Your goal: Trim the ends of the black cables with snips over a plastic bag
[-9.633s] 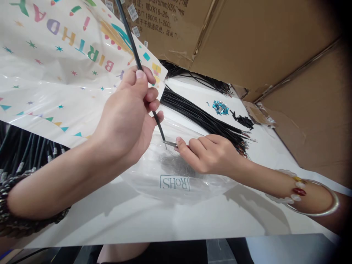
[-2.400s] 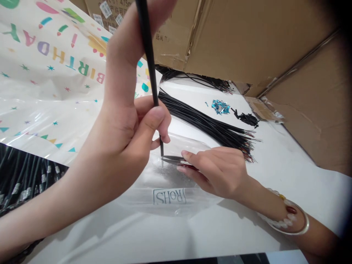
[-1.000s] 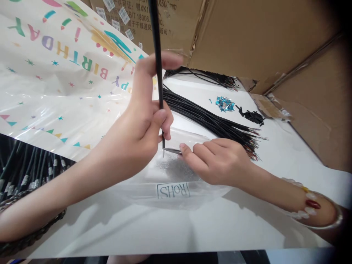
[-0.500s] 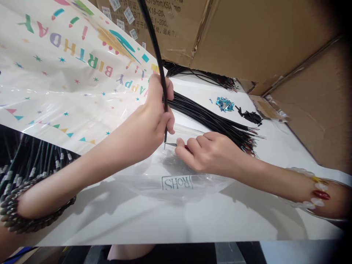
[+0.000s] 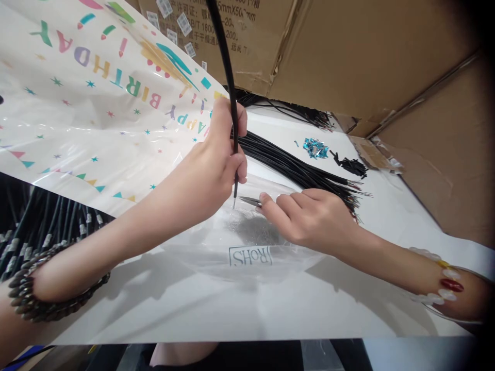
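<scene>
My left hand is closed around a black cable that hangs down past the fingers. A thin, pale silvery end sticks out at the cable's lower tip. Pinched in my right hand is a pointed metal tool, seemingly tweezers, its tip just right of the cable end and apart from it. Most of the tool is hidden by the fingers. Under both hands lies a clear plastic bag marked RoHS. Behind them rests a bundle of black cables with bare coloured wires at the right ends.
Blue foil scraps and short black pieces lie at the back right. Cardboard boxes wall the rear. A birthday-print sheet covers the left, above cables with silvery ends. The table is white.
The tool in my right hand has drawn back to the right, away from the cable end. My left hand and the cable have shifted very slightly right.
</scene>
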The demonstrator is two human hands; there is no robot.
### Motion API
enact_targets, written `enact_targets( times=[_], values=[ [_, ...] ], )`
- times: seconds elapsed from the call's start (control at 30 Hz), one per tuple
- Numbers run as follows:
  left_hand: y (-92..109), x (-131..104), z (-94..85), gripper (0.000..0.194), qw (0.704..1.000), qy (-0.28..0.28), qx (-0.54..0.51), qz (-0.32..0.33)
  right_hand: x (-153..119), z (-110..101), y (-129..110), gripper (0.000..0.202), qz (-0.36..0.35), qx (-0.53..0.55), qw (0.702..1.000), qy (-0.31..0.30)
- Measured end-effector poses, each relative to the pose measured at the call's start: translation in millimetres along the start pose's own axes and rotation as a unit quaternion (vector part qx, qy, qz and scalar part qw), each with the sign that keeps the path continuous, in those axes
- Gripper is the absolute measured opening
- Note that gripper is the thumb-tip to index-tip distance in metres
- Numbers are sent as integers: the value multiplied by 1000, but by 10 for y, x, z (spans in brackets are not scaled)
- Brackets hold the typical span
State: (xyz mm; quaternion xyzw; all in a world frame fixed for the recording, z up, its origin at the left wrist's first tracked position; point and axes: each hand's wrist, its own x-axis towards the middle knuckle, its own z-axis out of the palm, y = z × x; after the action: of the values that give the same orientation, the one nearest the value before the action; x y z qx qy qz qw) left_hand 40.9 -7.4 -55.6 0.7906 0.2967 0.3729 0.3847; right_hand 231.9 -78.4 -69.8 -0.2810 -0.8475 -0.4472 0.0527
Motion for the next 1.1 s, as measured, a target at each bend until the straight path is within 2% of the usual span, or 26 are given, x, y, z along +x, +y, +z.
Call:
enact_targets(
  times=[0.17,0.4,0.77,1.1],
  values=[
    [3,-17,-11,26,1000,-1,-1,0,-3,6,-46,11,14,26,1000,-1],
    [23,-18,-13,29,1000,24,-11,3,-38,-23,-78,6,44,37,998,11],
    [23,-23,-18,29,1000,17,-20,13,-66,13,-128,8,73,69,995,10],
    [47,-28,-27,28,1000,0,1,11,-93,7,-122,3,66,66,995,21]
  ],
)
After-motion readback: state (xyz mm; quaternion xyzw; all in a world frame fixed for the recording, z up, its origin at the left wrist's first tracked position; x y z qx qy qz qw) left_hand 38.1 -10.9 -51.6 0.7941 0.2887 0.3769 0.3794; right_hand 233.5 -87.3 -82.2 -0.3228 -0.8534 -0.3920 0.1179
